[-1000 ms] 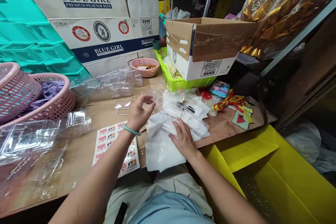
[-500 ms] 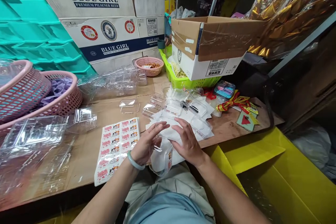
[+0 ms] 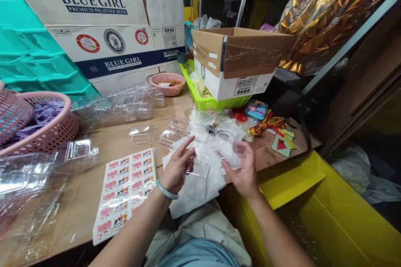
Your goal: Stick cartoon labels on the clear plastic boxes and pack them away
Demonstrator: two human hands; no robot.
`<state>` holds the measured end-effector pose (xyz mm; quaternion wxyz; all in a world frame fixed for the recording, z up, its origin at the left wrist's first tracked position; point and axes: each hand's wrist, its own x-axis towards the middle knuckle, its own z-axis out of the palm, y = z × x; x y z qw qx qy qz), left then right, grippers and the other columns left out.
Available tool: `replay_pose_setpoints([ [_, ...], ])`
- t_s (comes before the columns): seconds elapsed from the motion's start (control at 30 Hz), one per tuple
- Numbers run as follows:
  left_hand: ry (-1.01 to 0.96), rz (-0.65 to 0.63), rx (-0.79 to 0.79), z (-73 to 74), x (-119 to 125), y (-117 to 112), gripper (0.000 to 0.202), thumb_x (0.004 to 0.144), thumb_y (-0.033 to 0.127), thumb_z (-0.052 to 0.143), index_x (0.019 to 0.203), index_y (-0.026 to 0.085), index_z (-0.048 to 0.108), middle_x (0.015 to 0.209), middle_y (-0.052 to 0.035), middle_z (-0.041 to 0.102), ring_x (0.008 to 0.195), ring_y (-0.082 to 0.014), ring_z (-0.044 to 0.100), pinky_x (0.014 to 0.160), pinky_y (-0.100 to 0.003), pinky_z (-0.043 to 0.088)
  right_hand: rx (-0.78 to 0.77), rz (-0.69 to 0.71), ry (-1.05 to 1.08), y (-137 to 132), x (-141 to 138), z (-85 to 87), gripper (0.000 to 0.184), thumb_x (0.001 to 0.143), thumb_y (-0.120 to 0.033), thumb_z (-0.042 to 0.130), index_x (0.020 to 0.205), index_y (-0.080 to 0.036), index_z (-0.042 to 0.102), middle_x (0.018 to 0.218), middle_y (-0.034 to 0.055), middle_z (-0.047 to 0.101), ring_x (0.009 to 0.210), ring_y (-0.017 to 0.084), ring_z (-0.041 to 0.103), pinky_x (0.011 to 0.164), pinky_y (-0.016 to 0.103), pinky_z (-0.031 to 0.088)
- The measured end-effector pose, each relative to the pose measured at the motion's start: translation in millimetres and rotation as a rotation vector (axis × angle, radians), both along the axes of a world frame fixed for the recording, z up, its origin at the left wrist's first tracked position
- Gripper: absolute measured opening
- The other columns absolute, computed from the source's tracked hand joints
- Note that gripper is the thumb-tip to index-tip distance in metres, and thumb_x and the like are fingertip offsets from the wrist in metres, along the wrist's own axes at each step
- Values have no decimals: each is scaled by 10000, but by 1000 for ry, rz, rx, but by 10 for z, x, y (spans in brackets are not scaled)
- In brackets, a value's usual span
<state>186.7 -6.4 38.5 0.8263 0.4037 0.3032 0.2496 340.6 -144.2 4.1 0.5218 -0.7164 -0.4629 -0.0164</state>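
My left hand point(image 3: 178, 166), with a pale bangle at its wrist, has its index finger stretched out and the other fingers curled at the edge of a clear plastic box point(image 3: 198, 181). White paper sheets point(image 3: 184, 204) lie under that box. My right hand point(image 3: 243, 167) is slightly blurred, its thumb and fingers apart, beside another clear box point(image 3: 230, 154) on the pile; whether it touches this one I cannot tell. More clear boxes point(image 3: 178, 126) lie beyond my hands. A sticker sheet point(image 3: 125, 190) with cat and pink prints lies left of my left hand.
Pink baskets point(image 3: 59, 127) and stacked clear packaging point(image 3: 25, 175) occupy the left side. A carton point(image 3: 260, 54) rests on a green basket point(image 3: 213, 103) at the back. Red-yellow ribbons point(image 3: 269, 125) lie right. A yellow box point(image 3: 341, 200) stands below the table edge.
The stickered box near my left hand is no longer there; a clear box without a visible sticker is. My right hand has moved right, away from my left. The view has shifted right.
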Motion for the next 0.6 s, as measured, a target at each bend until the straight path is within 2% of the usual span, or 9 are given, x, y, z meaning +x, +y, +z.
replay_pose_setpoints([
  [0.1, -26, -47, 14, 54, 34, 12, 585, 781, 613, 616, 1167, 173, 632, 771, 14, 502, 459, -4, 307, 426, -158, 233, -18, 155, -106, 199, -227, 103, 623, 829, -274, 649, 1358, -244, 322, 1325, 122, 475, 1267, 249, 475, 1073, 443, 420],
  [0.17, -10, -80, 22, 101, 9, 52, 504, 755, 577, 668, 1040, 161, 654, 755, 22, 503, 455, -3, 313, 427, -156, 243, -41, 260, -154, 302, -234, 124, 632, 828, -292, 654, 1367, -255, 325, 1343, 114, 467, 1293, 253, 453, 1092, 453, 401],
  [0.23, 8, -70, 0, 152, -44, 113, 412, 713, 499, 744, 904, 151, 634, 736, 35, 509, 443, 2, 315, 424, -152, 255, -63, 351, -164, 409, -102, 147, 688, 818, -384, 671, 1389, -251, 312, 1372, 121, 451, 1313, 262, 436, 1100, 460, 391],
  [0.3, -4, 6, -51, 199, -110, 179, 397, 677, 464, 781, 812, 142, 591, 724, 40, 522, 436, 4, 316, 418, -150, 269, -76, 325, -231, 565, 134, 193, 778, 783, -484, 691, 1415, -245, 303, 1433, 140, 389, 1362, 289, 371, 1117, 485, 355],
  [0.37, -22, 105, -92, 234, -178, 234, 401, 652, 436, 804, 771, 142, 559, 691, 49, 519, 433, 4, 318, 411, -147, 275, -136, 199, -381, 783, 402, 256, 868, 744, -536, 712, 1449, -258, 289, 1517, 146, 266, 1427, 336, 236, 1134, 547, 282],
  [0.47, -40, 197, -119, 256, -270, 274, 413, 638, 429, 814, 725, 146, 526, 617, 65, 484, 424, -3, 326, 406, -147, 285, -370, 123, -630, 1130, 706, 330, 994, 675, -565, 759, 1489, -322, 245, 1586, 94, 119, 1455, 403, 53, 1112, 656, 177],
  [0.53, -45, 221, -124, 249, -325, 275, 418, 641, 445, 808, 724, 146, 528, 589, 70, 471, 418, -7, 333, 405, -148, 293, -483, 133, -724, 1283, 803, 338, 1018, 654, -569, 772, 1492, -351, 238, 1595, 68, 114, 1450, 419, 33, 1088, 677, 183],
  [0.6, -49, 240, -138, 227, -374, 267, 410, 648, 442, 803, 735, 144, 536, 572, 73, 461, 416, -10, 338, 403, -149, 293, -527, 127, -768, 1339, 843, 313, 983, 668, -529, 777, 1486, -354, 262, 1595, 64, 142, 1438, 412, 109, 1076, 631, 257],
])
